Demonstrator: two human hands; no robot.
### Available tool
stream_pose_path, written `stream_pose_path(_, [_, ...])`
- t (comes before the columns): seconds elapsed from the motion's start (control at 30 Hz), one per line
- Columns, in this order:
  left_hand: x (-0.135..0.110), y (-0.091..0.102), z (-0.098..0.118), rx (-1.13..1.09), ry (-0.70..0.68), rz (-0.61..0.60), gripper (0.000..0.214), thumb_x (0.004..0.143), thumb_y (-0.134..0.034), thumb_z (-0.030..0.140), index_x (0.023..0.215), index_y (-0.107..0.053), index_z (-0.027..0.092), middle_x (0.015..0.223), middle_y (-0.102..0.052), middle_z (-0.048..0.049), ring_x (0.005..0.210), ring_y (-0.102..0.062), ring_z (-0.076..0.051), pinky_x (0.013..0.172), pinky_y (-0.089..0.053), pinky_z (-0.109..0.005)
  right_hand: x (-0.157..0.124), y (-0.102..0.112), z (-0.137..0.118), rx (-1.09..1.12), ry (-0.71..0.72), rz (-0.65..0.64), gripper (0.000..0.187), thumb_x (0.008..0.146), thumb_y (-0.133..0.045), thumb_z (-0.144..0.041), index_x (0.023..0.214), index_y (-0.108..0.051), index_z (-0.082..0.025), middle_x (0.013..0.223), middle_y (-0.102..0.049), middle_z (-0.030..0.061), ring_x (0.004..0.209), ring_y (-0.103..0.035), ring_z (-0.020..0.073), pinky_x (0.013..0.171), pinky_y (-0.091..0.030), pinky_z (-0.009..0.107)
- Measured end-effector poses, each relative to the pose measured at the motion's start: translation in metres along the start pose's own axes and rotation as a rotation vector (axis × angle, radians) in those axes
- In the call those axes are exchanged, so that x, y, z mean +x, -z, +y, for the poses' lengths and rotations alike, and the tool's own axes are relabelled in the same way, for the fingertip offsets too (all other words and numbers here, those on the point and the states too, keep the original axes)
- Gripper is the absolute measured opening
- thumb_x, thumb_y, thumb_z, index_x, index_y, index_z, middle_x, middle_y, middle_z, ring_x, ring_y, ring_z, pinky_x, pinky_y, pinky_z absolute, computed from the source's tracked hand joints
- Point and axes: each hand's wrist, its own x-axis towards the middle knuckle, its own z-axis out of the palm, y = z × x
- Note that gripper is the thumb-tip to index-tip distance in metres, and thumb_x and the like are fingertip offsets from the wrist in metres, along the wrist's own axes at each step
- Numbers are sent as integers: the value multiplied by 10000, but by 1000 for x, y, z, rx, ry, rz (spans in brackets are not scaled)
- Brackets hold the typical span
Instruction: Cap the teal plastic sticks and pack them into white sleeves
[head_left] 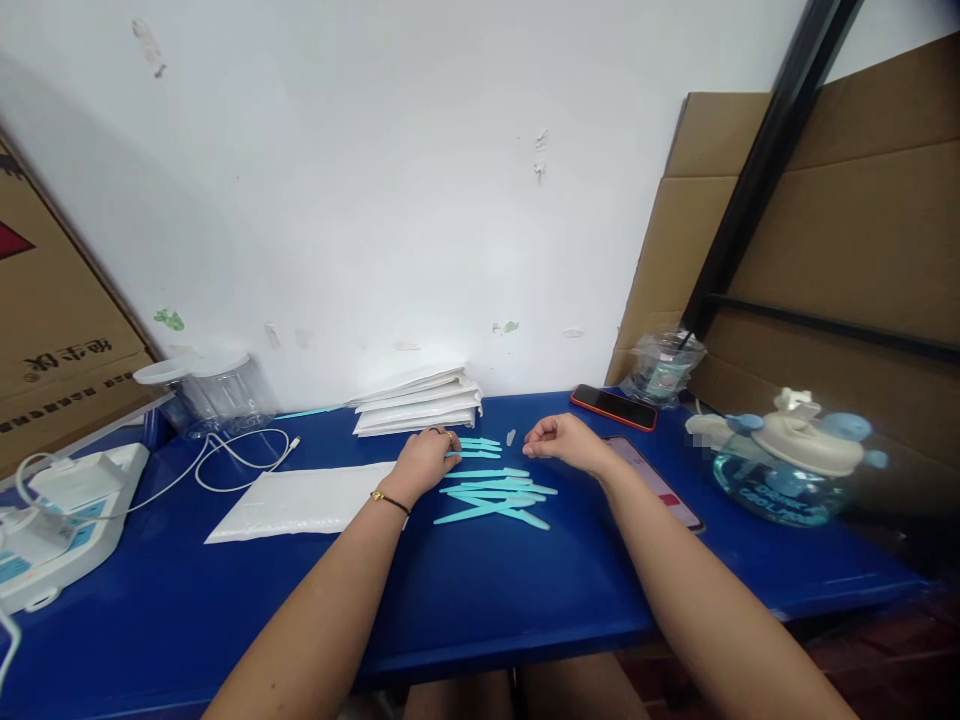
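Several slim turquoise sticks, apparently eyebrow razors (pixel 487 488), lie in a loose, partly crossed pile on the blue table. Just behind them is a small row of the same razors (pixel 480 445). My left hand (pixel 426 462) rests at the left end of this row, its fingers bent round the end of one razor. My right hand (pixel 561 442) hovers right of the row, thumb and fingertips pinched together; whatever is between them is too small to make out. A small translucent piece (pixel 511 437) lies between both hands.
A flat white padded mailer (pixel 300 500) lies left, with a stack of mailers (pixel 420 402) by the wall. Two phones (pixel 615 407) and a water bottle (pixel 787 465) are right. A power strip (pixel 112 515), a white cable (pixel 247 488) and clear containers (pixel 225 390) stand left.
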Motion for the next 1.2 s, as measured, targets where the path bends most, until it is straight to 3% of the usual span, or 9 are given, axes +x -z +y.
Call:
stream_pose_path(0.2, [3,-3,-3,-95,34,-29,141,795,-500,293,831,-595,194,828,-626,-38,750,-573,-161,658,-397,-244,0,-6,-4,57,-21,21,309,661,-691,-422,745,-618,-133,617,-652,27,382,-473,56,375,-340,187])
stream_pose_path(0.3, [4,-4,-5,-228,54,-19,189,811,-467,330,861,-582,189,741,-608,-19,671,-551,-147,585,-377,-230,2,-8,-4,201,-10,46,297,675,-695,-371,829,-643,-122,695,-675,62,550,-601,109,517,-473,222])
stream_pose_path(0.4, [6,-6,-7,-333,35,-4,214,793,-478,358,851,-580,179,709,-583,-9,631,-523,-138,547,-363,-225,4,-10,-3,317,17,7,325,700,-686,-344,927,-626,-120,844,-690,105,744,-657,159,672,-519,271])
stream_pose_path(0.77, [4,-4,-1,-489,-17,-49,268,766,-492,410,850,-579,172,718,-581,-5,639,-513,-130,575,-391,-226,3,-21,-5,193,76,-75,331,728,-641,-379,933,-628,-120,778,-691,82,674,-648,145,574,-468,232])
stream_pose_path(0.93, [-1,-1,6,-510,-98,-187,318,747,-516,457,838,-611,167,732,-616,-17,653,-547,-135,583,-414,-224,-1,-18,-6,34,67,-225,321,730,-629,-393,916,-651,-133,692,-670,44,585,-617,136,529,-435,232])
stream_pose_path(1.0, [-1,-2,5,-461,-101,-188,319,758,-511,457,862,-620,175,746,-628,-19,674,-567,-140,595,-423,-224,-1,-12,-4,-123,97,-141,274,769,-582,-374,898,-669,-148,728,-669,42,571,-593,129,550,-442,249])
stream_pose_path(1.1, [2,-5,-1,-246,-62,-36,243,790,-496,375,920,-623,213,871,-645,-24,788,-591,-159,689,-435,-246,3,-6,0,-428,198,150,216,807,-514,-241,925,-682,-174,871,-669,58,708,-591,153,675,-460,287])
stream_pose_path(1.2, [3,-8,-7,-25,-32,64,239,796,-507,321,998,-617,254,1058,-617,-27,967,-564,-194,826,-409,-293,8,-9,4,-672,327,207,302,809,-469,-130,1021,-665,-221,1025,-645,63,917,-560,186,823,-431,334])
